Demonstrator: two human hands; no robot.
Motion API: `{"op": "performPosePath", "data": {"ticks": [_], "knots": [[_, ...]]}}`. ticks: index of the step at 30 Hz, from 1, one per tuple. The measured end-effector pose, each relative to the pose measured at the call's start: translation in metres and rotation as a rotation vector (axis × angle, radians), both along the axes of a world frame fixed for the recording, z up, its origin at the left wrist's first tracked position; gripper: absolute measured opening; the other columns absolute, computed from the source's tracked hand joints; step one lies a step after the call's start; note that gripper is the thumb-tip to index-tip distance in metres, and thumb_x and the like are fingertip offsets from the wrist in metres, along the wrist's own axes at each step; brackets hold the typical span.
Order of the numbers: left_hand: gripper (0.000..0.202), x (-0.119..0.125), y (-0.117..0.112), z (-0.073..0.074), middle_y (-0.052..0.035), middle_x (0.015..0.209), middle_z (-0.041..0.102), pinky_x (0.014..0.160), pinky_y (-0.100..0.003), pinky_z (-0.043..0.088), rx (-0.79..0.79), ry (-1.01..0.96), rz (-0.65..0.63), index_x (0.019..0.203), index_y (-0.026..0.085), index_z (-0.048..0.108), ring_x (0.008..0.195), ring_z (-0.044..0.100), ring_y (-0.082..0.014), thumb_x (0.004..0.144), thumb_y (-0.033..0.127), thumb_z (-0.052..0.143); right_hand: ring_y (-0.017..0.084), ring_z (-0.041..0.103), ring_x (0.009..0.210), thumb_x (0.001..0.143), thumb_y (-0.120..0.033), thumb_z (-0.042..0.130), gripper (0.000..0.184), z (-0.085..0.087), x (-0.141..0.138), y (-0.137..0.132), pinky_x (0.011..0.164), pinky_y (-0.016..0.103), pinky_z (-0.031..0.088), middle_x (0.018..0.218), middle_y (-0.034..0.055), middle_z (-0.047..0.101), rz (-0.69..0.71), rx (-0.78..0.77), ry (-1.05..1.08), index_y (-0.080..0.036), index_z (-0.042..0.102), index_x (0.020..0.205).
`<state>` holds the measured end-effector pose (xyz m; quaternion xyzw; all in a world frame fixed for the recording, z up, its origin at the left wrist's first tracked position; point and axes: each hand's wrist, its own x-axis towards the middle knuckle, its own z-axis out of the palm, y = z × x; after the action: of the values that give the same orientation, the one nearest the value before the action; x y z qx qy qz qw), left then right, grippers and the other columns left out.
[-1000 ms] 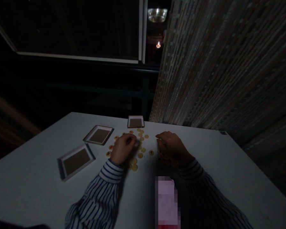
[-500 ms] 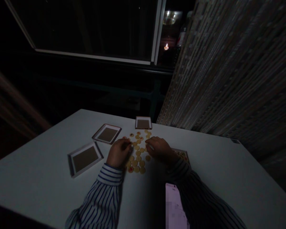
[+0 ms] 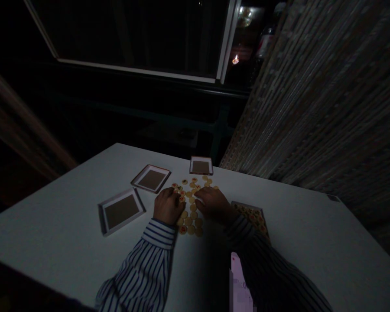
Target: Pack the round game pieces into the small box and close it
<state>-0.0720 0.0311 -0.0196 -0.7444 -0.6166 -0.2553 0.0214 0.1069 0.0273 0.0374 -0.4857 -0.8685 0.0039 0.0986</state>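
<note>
The head view is very dim. A pale surface (image 3: 68, 242) carries a loose cluster of small round yellow discs (image 3: 190, 222), some with red marks, lying flat near the far middle of it. Both hands are down on this cluster, side by side and close together.

The left hand (image 3: 167, 207) rests palm down on the left edge of the discs. Its fingers (image 3: 173, 196) are bent and held close together, their tips on or just above the discs. I cannot tell in this light whether they pinch one.

The right hand (image 3: 212, 203) lies on the right part of the cluster, knuckles up. Its fingers (image 3: 199, 196) point left toward the other hand, curled and close together. Whether they grip a disc cannot be told either. More discs show between the two hands and just nearer than them.

Both arms wear striped sleeves, the left sleeve (image 3: 143, 268) lit, the right sleeve (image 3: 273, 268) in shadow.

Three shallow, brown-floored trays sit around the cluster: a near tray (image 3: 121, 211) to the left of the left hand, a middle tray (image 3: 151, 178) beyond it, and a small far tray (image 3: 201, 166) just past the discs. A fourth tray (image 3: 247, 203), beside the right wrist, holds more discs.

A pink object (image 3: 239, 281) lies at the near edge. Beyond the surface are a dark window frame (image 3: 139, 69) and, to the right, a woven hanging (image 3: 328, 108).
</note>
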Motion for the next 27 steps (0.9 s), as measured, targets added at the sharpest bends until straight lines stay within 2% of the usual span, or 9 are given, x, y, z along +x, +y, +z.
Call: {"op": "performPosePath", "data": {"ticks": [7,19,27], "knots": [[0.031,0.002,0.001,-0.001,-0.0127,0.11,0.056,0.087,-0.041,0.04,-0.021,0.032,0.036,0.085,0.019,0.068,0.104,0.049,-0.0285,0.069,0.041,0.053,0.018,0.051,0.097,0.082,-0.029,0.044,0.027,-0.002,-0.001,0.0,0.082,0.031,0.037,0.1,0.0074,0.06,0.019,-0.007,0.013,-0.018,0.057,0.103],[0.026,0.011,-0.005,0.004,-0.015,0.114,0.052,0.087,-0.045,0.037,0.017,0.068,0.099,0.082,0.018,0.068,0.107,0.045,-0.0312,0.068,0.034,0.054,0.018,0.051,0.095,0.082,-0.028,0.045,0.025,-0.006,-0.003,-0.002,0.078,0.03,0.037,0.099,0.0064,0.06,0.032,0.016,0.018,-0.019,0.057,0.102],[0.022,0.011,-0.003,0.002,-0.012,0.113,0.054,0.088,-0.041,0.036,0.063,0.062,0.09,0.08,0.019,0.067,0.107,0.045,-0.0282,0.07,0.033,0.053,0.018,0.052,0.094,0.082,-0.028,0.045,0.026,-0.007,-0.001,-0.002,0.079,0.031,0.036,0.098,0.0066,0.061,0.042,0.032,0.018,-0.019,0.057,0.103]]}}
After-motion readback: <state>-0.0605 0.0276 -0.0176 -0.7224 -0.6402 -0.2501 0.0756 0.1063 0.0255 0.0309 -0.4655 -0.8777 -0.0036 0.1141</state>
